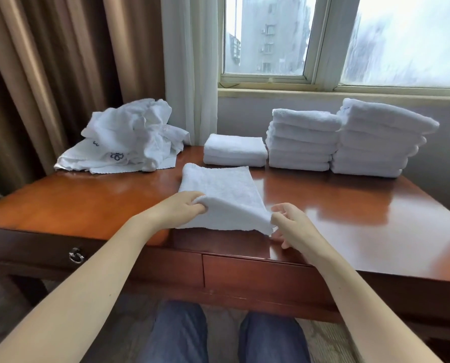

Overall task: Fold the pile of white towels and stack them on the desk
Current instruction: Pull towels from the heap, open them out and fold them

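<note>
The towel point(218, 189) lies at the near middle of the bench point(349, 210); the left hand point(184, 208) and right hand point(290, 224) each pinch a near corner. Best to lift both evenly and lay them exactly on the far corners.

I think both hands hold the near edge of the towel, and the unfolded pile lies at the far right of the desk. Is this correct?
Not quite. The head view shows the unfolded pile at the far left of the desk. The rest holds: the left hand and right hand hold the near edge of the towel.
</note>
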A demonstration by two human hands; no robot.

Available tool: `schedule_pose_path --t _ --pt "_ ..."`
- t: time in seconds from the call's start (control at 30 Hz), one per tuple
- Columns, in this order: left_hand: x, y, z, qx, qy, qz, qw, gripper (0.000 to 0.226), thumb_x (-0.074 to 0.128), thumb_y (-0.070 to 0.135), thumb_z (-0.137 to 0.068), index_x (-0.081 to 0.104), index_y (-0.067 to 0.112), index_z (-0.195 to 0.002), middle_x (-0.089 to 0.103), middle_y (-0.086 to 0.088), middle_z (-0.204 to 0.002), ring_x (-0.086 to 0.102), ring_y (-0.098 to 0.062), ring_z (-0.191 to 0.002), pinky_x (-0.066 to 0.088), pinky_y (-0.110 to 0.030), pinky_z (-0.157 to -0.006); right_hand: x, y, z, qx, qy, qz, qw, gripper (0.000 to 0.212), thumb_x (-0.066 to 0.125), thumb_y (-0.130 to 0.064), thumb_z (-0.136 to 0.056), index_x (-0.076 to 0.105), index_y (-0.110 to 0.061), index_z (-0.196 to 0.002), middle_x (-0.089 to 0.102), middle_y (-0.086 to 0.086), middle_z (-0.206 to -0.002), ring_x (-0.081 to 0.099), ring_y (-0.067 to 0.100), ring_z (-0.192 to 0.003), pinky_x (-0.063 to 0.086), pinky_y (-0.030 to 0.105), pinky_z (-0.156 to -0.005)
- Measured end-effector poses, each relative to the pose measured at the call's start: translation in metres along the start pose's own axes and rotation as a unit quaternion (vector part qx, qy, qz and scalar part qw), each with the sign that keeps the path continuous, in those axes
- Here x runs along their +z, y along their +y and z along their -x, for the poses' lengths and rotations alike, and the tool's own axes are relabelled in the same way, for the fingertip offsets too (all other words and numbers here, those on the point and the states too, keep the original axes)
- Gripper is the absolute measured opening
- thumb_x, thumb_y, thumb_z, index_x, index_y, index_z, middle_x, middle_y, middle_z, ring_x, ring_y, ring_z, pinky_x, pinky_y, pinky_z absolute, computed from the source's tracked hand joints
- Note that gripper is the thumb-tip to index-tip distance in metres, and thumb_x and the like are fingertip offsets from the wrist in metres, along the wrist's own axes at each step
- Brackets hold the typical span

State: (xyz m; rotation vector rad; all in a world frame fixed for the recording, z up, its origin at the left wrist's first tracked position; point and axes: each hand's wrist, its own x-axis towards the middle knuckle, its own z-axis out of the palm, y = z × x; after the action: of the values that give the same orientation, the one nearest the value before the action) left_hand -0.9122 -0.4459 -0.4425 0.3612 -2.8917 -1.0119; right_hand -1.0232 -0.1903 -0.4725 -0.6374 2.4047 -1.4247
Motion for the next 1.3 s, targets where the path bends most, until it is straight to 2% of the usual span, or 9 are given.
schedule_pose_path --t 0.1,0.23,0.4,0.57,0.73,0.93,1.03,1.2,1.3 --pt "-0.004 -0.005 -0.004 -0.013 0.026 0.017 0.999 0.023 0.051 0.036 -0.096 0.055 0.033 -0.073 0.054 0.015 -0.074 0.051 -0.009 -0.074 0.038 -0.028 -0.071 0.002 -0.006 -0.003 0.025 -0.010 -0.090 0.996 0.056 0.056 -0.042 -0.075 0.053 -0.018 -0.125 0.060 0.005 -0.095 0.066 0.017 -0.072 0.045 0.024 -0.045" --pt "-0.008 -0.003 -0.005 0.004 0.024 0.036 0.999 0.024 0.054 0.031 -0.096 0.054 0.030 -0.072 0.050 0.013 -0.070 0.045 -0.008 -0.069 0.036 -0.030 -0.070 0.002 -0.010 -0.007 -0.005 0.023 -0.159 0.987 0.035 0.069 -0.024 -0.085 0.060 -0.019 -0.118 0.068 0.005 -0.099 0.065 0.005 -0.066 0.044 0.020 -0.046" --pt "-0.012 0.004 -0.002 0.017 0.009 0.044 0.999 0.020 0.054 0.028 -0.097 0.059 0.030 -0.078 0.054 0.008 -0.078 0.049 -0.010 -0.076 0.038 -0.029 -0.075 0.004 -0.012 -0.008 -0.081 0.036 -0.146 0.985 0.023 0.074 -0.017 -0.083 0.069 -0.030 -0.101 0.073 -0.017 -0.087 0.064 -0.007 -0.071 0.043 0.007 -0.055" --pt "-0.014 0.001 0.003 0.007 -0.037 0.018 0.999 0.031 0.055 0.034 -0.094 0.045 0.031 -0.065 0.039 0.009 -0.069 0.036 -0.008 -0.063 0.029 -0.031 -0.066 0.003 -0.010 -0.009 -0.129 0.084 -0.202 0.967 0.039 0.076 -0.005 -0.080 0.069 -0.026 -0.112 0.074 -0.007 -0.102 0.069 0.005 -0.093 0.049 0.014 -0.077" --pt "-0.008 0.000 0.007 -0.004 -0.076 -0.016 0.997 0.038 0.059 0.051 -0.081 0.035 0.030 -0.062 0.033 0.014 -0.060 0.033 -0.006 -0.053 0.029 -0.027 -0.058 -0.001 -0.004 -0.004 -0.150 0.076 -0.204 0.964 0.063 0.077 -0.004 -0.080 0.055 -0.036 -0.129 0.069 0.006 -0.090 0.065 0.009 -0.078 0.049 0.016 -0.073" --pt "-0.002 0.009 0.011 0.037 -0.112 -0.113 0.987 0.012 0.068 0.058 -0.070 0.059 0.050 -0.069 0.057 0.033 -0.070 0.055 0.013 -0.068 0.038 -0.023 -0.062 -0.004 0.004 0.006 -0.266 0.053 0.035 0.962 0.083 0.071 0.005 -0.076 0.048 -0.049 -0.135 0.065 0.000 -0.095 0.057 0.009 -0.097 0.039 0.010 -0.091" --pt "-0.002 0.011 0.014 0.033 -0.127 -0.146 0.980 0.013 0.070 0.047 -0.069 0.063 0.045 -0.080 0.061 0.025 -0.080 0.058 0.006 -0.079 0.046 -0.027 -0.067 -0.004 0.006 0.008 -0.300 0.074 0.245 0.919 0.074 0.068 0.003 -0.076 0.055 -0.037 -0.137 0.069 -0.003 -0.112 0.058 0.021 -0.107 0.039 0.026 -0.097" --pt "-0.001 0.009 0.020 -0.005 -0.190 -0.204 0.960 0.078 0.071 0.034 -0.072 0.042 0.039 -0.144 0.034 0.025 -0.142 0.048 -0.001 -0.116 0.044 -0.023 -0.091 0.000 0.006 0.010 -0.287 0.084 0.387 0.872 0.050 0.064 -0.006 -0.078 0.071 -0.033 -0.119 0.069 -0.004 -0.103 0.060 0.025 -0.107 0.030 0.030 -0.103" --pt "0.001 0.006 0.025 -0.015 -0.218 -0.215 0.952 0.097 0.072 0.022 -0.074 0.021 0.048 -0.152 0.012 0.027 -0.154 0.040 -0.007 -0.130 0.043 -0.019 -0.086 -0.001 0.008 0.009 -0.291 0.103 0.377 0.873 0.034 0.069 -0.012 -0.079 0.076 -0.030 -0.107 0.069 -0.002 -0.093 0.061 0.027 -0.098 0.035 0.033 -0.097"
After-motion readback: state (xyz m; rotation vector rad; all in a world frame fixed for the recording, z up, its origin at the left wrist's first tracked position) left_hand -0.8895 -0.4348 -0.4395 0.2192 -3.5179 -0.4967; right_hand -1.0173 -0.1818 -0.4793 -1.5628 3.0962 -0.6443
